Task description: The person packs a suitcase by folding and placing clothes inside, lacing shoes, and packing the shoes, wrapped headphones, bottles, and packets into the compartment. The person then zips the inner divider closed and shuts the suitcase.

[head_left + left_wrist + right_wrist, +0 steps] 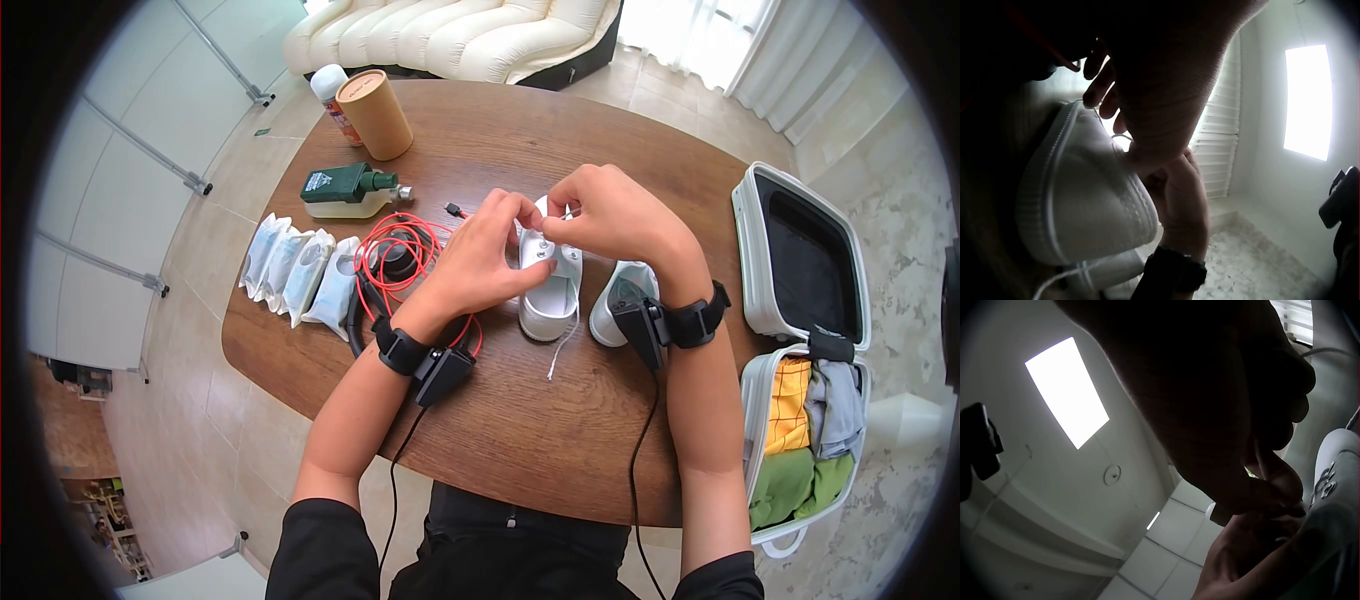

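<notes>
A white lace-up shoe [548, 300] stands on the table, its heel toward me and a loose lace end [562, 350] trailing over the side. My left hand [490, 258] holds the shoe's left side, thumb at the opening and index finger up by the eyelets. From above, my right hand [615, 220] pinches the shoelace [570, 213] between thumb and index finger. The fingertips of both hands meet over the tongue. In the left wrist view the shoe's heel [1097, 187] is close up. A second white shoe [606, 308] stands to the right, partly behind the right wrist's camera.
Left of the shoes lie a coiled red cable [385, 245], several tissue packs [290, 265] and a green-capped bottle [350, 190]. A cardboard tube [375, 115] and a spray can [330, 85] stand farther back. An open suitcase [752, 400] with folded clothes is at the right.
</notes>
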Action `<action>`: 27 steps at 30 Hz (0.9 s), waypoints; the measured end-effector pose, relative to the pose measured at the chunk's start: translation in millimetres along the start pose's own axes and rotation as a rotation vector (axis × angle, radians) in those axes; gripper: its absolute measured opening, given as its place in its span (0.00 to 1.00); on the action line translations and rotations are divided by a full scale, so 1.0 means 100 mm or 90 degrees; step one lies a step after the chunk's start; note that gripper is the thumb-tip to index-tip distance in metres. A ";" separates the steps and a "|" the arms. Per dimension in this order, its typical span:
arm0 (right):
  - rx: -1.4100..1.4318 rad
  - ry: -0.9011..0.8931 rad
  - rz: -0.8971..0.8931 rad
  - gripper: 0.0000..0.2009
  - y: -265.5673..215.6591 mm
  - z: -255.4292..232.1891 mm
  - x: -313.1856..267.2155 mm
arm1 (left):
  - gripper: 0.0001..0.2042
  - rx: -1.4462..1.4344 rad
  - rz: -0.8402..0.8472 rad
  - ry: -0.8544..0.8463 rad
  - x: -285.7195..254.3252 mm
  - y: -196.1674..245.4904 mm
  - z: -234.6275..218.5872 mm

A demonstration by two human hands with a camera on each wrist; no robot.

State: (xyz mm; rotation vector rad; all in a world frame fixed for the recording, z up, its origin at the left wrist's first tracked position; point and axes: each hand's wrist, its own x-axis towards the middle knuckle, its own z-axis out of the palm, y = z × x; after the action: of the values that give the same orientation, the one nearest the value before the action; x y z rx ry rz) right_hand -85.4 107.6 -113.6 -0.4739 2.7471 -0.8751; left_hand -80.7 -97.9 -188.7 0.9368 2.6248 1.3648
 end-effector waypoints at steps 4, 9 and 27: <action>0.042 -0.012 -0.017 0.16 0.03 0.02 0.02 | 0.22 -0.010 0.023 0.007 0.00 0.00 0.00; 0.039 -0.014 -0.014 0.16 0.02 0.01 0.00 | 0.20 0.019 0.033 0.006 0.01 -0.01 0.00; 0.023 0.016 0.005 0.16 0.02 -0.01 -0.01 | 0.16 -0.035 0.031 0.013 0.01 -0.02 0.01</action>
State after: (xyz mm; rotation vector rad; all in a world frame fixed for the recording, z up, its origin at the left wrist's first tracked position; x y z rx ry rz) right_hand -85.1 109.7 -113.6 -0.4481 2.7493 -0.9333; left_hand -81.6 -97.4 -190.6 0.9908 2.5808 1.4570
